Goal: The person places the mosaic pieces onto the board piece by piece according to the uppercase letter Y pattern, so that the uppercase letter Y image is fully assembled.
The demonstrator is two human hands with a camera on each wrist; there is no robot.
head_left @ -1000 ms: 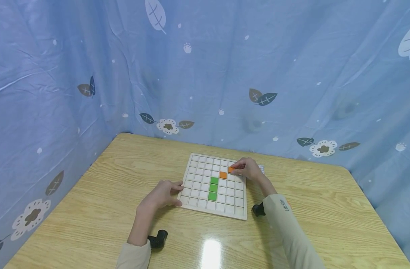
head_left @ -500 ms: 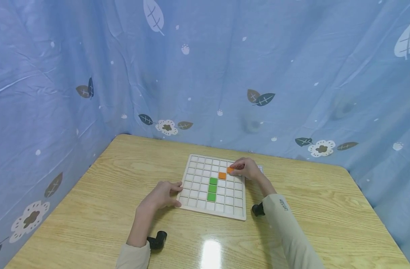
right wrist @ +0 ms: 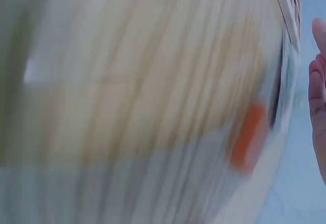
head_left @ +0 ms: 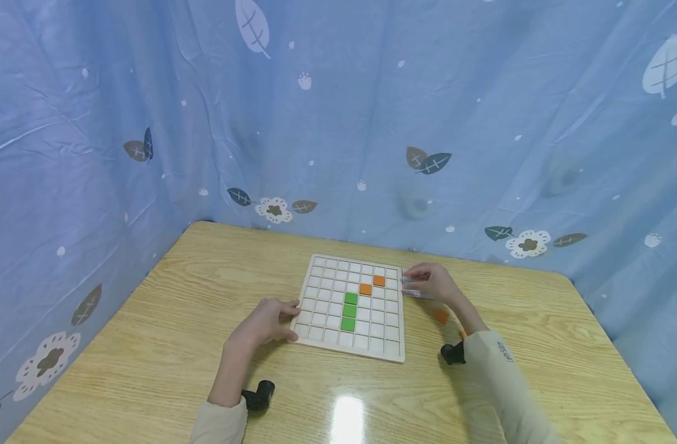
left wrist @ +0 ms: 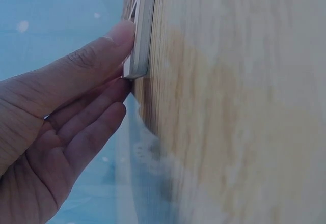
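A square grid board [head_left: 317, 334] lies on the table with several tiles set in its cells. Green tiles [head_left: 350, 311] form a short column, and two orange tiles [head_left: 379, 281] step up diagonally to the right. My left hand [head_left: 265, 322] rests at the board's near left corner, thumb and fingertips touching its edge; the left wrist view shows the thumb [left wrist: 97, 56] against the rim. Just past the board's right edge, my right hand [head_left: 434, 283] hovers over a flat gridded card [head_left: 418, 294] with nothing seen in its fingers. The card is partly hidden under this hand.
A loose orange piece [head_left: 441, 316] lies on the wooden table [head_left: 216, 271] beside the right wrist, blurred in the right wrist view. More orange shows by the right sleeve [head_left: 496, 370]. A patterned blue curtain [head_left: 338, 123] stands behind the table.
My right hand has let go of the upper orange tile, which stays in its cell, and has moved right off the board. The left hand keeps its place.
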